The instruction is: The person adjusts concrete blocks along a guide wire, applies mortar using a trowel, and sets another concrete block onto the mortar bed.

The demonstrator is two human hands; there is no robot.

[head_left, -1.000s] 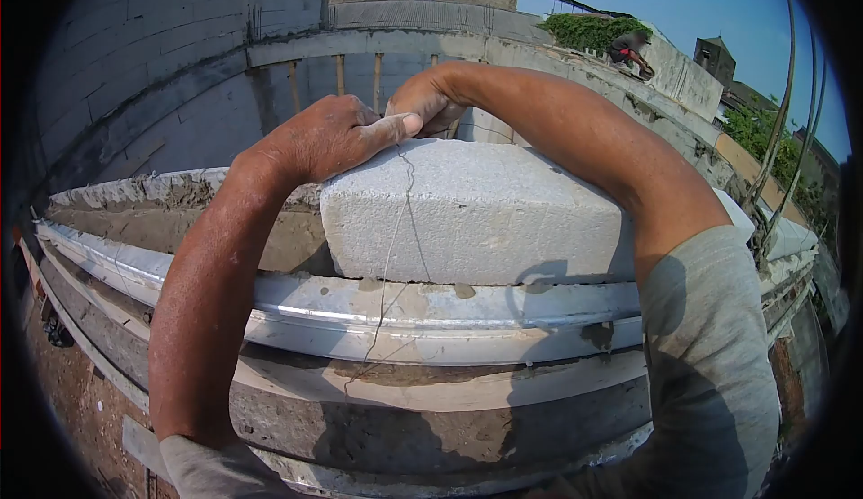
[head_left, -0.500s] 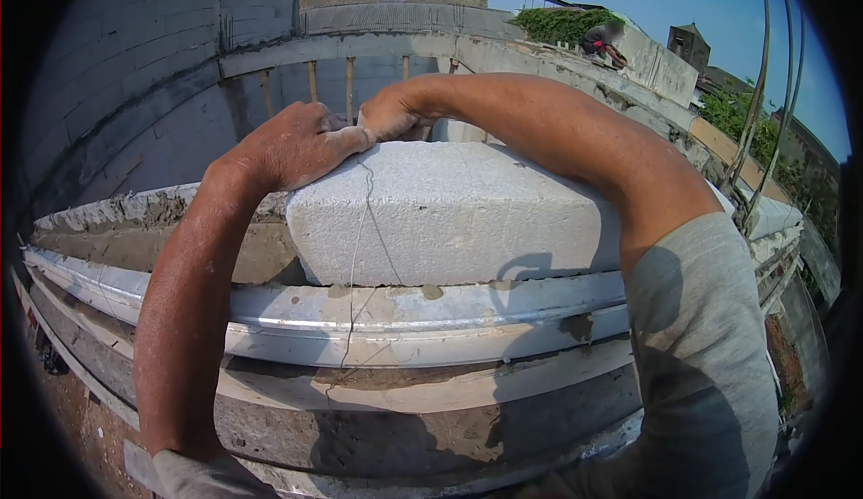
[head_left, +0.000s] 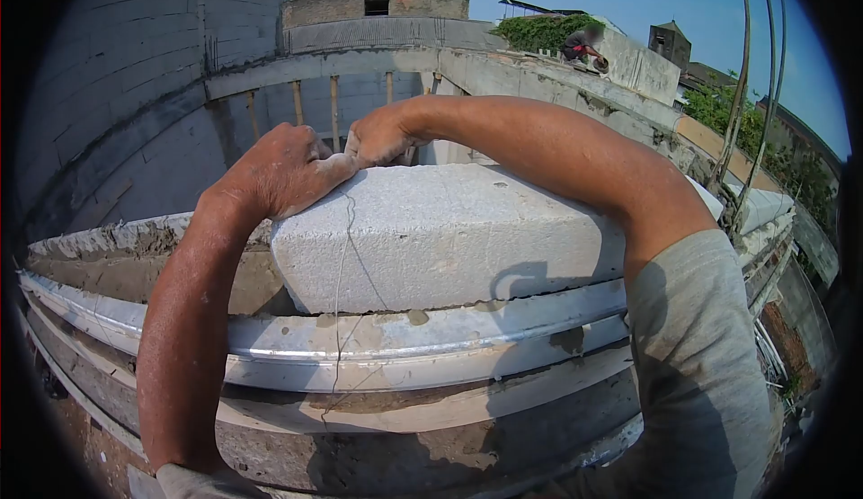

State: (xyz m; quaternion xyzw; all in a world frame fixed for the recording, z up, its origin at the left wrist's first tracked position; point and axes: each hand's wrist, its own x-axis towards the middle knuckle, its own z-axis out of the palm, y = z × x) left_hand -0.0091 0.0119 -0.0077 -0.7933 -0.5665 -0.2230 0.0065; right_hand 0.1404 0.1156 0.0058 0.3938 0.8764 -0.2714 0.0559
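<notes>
A white lightweight concrete block (head_left: 449, 256) lies lengthwise on top of the wall in front of me. My left hand (head_left: 292, 171) is closed at the block's far upper edge, its thumb pointing right. Against it, my right hand (head_left: 382, 133) is bent into a pinch, with that arm curving over the block. From beside the left thumb a thin string (head_left: 339, 319) runs down over the block's near face. What the right fingers hold is hidden, as the far side of both hands is out of sight.
A metal-edged board (head_left: 431, 348) and rough planks run along the wall below the block. Mortar (head_left: 180, 261) lies left of it. Thin rods (head_left: 751, 103) rise at the right. Another person (head_left: 582, 45) crouches on a far wall. Tall block walls (head_left: 126, 58) stand left.
The view has tilted up slightly, so the block and hands appear lower. Both hands stay together at the block's far edge. The distant person's arm has shifted.
</notes>
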